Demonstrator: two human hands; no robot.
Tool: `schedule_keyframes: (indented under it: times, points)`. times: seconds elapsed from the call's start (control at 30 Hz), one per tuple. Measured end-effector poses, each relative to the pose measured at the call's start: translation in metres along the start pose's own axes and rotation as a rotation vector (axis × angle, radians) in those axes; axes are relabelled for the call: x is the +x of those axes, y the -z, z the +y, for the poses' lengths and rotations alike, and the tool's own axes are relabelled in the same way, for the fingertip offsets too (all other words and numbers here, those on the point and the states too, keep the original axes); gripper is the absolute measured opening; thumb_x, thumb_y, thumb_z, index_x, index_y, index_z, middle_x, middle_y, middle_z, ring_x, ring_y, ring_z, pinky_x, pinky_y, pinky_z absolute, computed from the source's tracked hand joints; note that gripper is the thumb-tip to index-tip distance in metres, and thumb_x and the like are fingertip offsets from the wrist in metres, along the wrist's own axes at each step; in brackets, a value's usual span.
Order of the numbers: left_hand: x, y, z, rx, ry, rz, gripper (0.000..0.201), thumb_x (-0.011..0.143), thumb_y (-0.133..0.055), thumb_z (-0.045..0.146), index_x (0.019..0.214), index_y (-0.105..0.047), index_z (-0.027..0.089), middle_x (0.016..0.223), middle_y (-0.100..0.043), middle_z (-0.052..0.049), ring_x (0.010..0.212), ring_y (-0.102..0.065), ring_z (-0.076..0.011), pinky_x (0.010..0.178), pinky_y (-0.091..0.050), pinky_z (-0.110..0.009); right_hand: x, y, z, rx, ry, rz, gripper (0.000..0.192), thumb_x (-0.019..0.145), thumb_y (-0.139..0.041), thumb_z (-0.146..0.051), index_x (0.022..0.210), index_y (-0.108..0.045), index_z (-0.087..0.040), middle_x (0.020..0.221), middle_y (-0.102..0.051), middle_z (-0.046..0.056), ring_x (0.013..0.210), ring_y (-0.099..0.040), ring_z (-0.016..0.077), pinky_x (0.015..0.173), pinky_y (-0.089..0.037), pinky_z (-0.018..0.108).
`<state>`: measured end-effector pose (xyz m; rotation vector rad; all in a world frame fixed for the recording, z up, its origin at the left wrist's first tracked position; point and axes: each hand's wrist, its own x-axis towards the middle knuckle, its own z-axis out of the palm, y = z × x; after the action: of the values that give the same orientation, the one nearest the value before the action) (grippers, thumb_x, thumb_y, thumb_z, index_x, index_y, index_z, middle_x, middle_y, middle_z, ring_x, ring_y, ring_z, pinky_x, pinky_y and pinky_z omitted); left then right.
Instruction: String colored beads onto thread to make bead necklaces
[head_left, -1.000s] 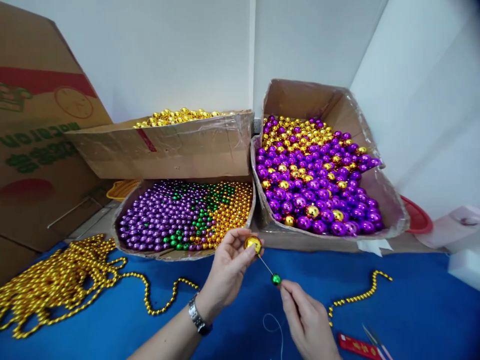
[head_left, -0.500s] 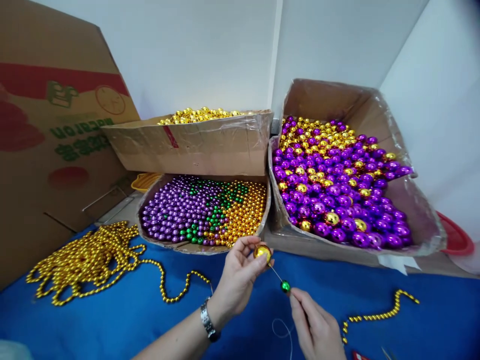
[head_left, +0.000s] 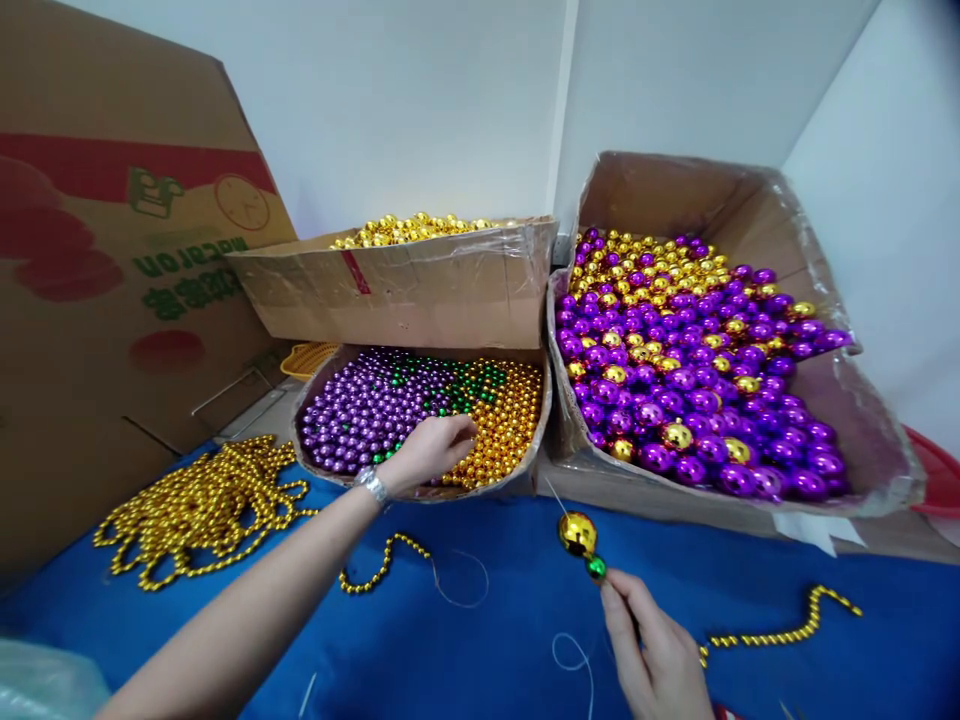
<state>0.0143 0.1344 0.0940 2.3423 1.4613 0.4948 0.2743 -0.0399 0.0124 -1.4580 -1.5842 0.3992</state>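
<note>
My left hand [head_left: 433, 452], with a metal-banded watch [head_left: 372, 485] at the wrist, reaches over the box of small beads [head_left: 546, 420]. Its fingers are curled together at the small gold beads [head_left: 510, 425]; the fingertips are hidden, so I cannot tell what they hold. My right hand [head_left: 654, 645] pinches a thin string just below a small green bead [head_left: 596, 568]. A large gold bead [head_left: 577, 534] sits against the green one, and a thin straight end sticks up past it. A loop of clear string [head_left: 574, 655] hangs left of the right hand.
A big box [head_left: 562, 400] of large purple and gold beads stands right. Behind the small beads is another box [head_left: 405, 300] of gold beads. Gold bead strands [head_left: 206, 515] are piled left on the blue surface [head_left: 420, 660]; a short gold strand [head_left: 780, 636] lies right.
My left hand has let go of the large gold bead and moved up-left into the small-bead box. The gold bead now rests against the green bead above my right hand.
</note>
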Motion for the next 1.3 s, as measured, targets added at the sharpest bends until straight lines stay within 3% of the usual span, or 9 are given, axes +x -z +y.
schedule_keyframes:
  times: [0.13, 0.3, 0.6, 0.73, 1.0, 1.1, 1.17, 1.23, 1.3]
  points:
    - [0.02, 0.011, -0.035, 0.157, 0.016, -0.088, 0.015, 0.078, -0.053, 0.021, 0.083, -0.067, 0.02, 0.079, -0.07, -0.003, 0.069, -0.062, -0.0174, 0.065, -0.042, -0.025, -0.001, 0.0, 0.002, -0.006, 0.012, -0.035, 0.033, 0.095, -0.038, -0.042, 0.096, -0.063, -0.02, 0.075, -0.068, 0.005, 0.055, -0.063, 0.014, 0.051, -0.047, 0.017]
    - [0.02, 0.021, -0.056, 0.319, 0.033, -0.171, 0.016, 0.076, -0.053, 0.02, 0.083, -0.068, 0.022, 0.08, -0.07, -0.002, 0.071, -0.063, -0.017, 0.066, -0.042, -0.024, 0.001, 0.004, 0.009, -0.047, 0.11, -0.057, 0.029, 0.094, -0.041, -0.038, 0.098, -0.063, -0.018, 0.079, -0.07, 0.007, 0.062, -0.067, 0.0148, 0.055, -0.05, 0.016]
    - [0.006, -0.005, -0.058, 0.502, 0.082, -0.25, 0.014, 0.07, -0.06, 0.02, 0.083, -0.065, 0.021, 0.079, -0.067, -0.008, 0.077, -0.062, -0.023, 0.064, -0.045, -0.027, 0.0, -0.003, 0.004, 0.001, 0.111, -0.068, 0.027, 0.095, -0.04, -0.036, 0.098, -0.062, -0.02, 0.075, -0.067, 0.005, 0.058, -0.064, 0.0132, 0.052, -0.048, 0.017]
    - [0.009, -0.006, -0.053, 0.479, 0.064, -0.255, 0.017, 0.076, -0.055, 0.023, 0.09, -0.065, 0.021, 0.087, -0.067, -0.01, 0.084, -0.062, -0.0241, 0.068, -0.045, -0.029, -0.002, -0.003, 0.001, 0.037, 0.064, -0.024, 0.03, 0.095, -0.04, -0.039, 0.096, -0.063, -0.019, 0.077, -0.067, 0.005, 0.058, -0.062, 0.0134, 0.053, -0.047, 0.018]
    - [0.011, -0.014, -0.045, 0.273, 0.039, -0.326, 0.005, 0.067, -0.062, 0.018, 0.07, -0.066, 0.02, 0.071, -0.067, -0.007, 0.074, -0.062, -0.0238, 0.068, -0.045, -0.032, 0.0, -0.005, -0.003, 0.052, 0.061, -0.03, 0.032, 0.096, -0.038, -0.039, 0.095, -0.064, -0.02, 0.068, -0.064, 0.003, 0.052, -0.059, 0.0129, 0.048, -0.045, 0.018]
    - [0.009, -0.014, -0.037, 0.125, 0.05, -0.286, 0.007, 0.07, -0.061, 0.018, 0.075, -0.066, 0.019, 0.075, -0.068, -0.006, 0.075, -0.062, -0.0219, 0.07, -0.046, -0.031, 0.001, -0.006, -0.004, 0.047, 0.087, -0.017, 0.032, 0.096, -0.038, -0.038, 0.094, -0.063, -0.019, 0.072, -0.066, 0.004, 0.055, -0.061, 0.0131, 0.052, -0.047, 0.019]
    - [0.006, -0.012, -0.025, 0.017, 0.044, -0.252, 0.017, 0.08, -0.053, 0.025, 0.09, -0.065, 0.018, 0.087, -0.068, -0.007, 0.079, -0.063, -0.0194, 0.071, -0.048, -0.029, 0.002, -0.006, -0.004, 0.047, 0.107, -0.036, 0.031, 0.096, -0.037, -0.035, 0.096, -0.063, -0.019, 0.071, -0.065, 0.004, 0.055, -0.06, 0.0126, 0.052, -0.046, 0.019]
    - [0.0, -0.011, -0.007, -0.191, 0.041, -0.213, 0.027, 0.089, -0.043, 0.029, 0.108, -0.057, 0.017, 0.1, -0.066, -0.009, 0.086, -0.064, -0.0172, 0.073, -0.049, -0.027, 0.004, -0.005, -0.003, 0.045, 0.125, -0.058, 0.028, 0.096, -0.037, -0.031, 0.097, -0.062, -0.018, 0.07, -0.065, 0.003, 0.054, -0.06, 0.0121, 0.052, -0.046, 0.019]
    - [-0.007, -0.012, 0.012, -0.613, 0.081, -0.181, 0.028, 0.09, -0.045, 0.03, 0.112, -0.053, 0.016, 0.102, -0.065, -0.009, 0.088, -0.064, -0.0159, 0.076, -0.051, -0.027, 0.007, -0.005, -0.003, 0.033, 0.159, -0.076, 0.024, 0.096, -0.038, -0.027, 0.1, -0.061, -0.018, 0.074, -0.066, 0.003, 0.058, -0.062, 0.0125, 0.055, -0.048, 0.019]
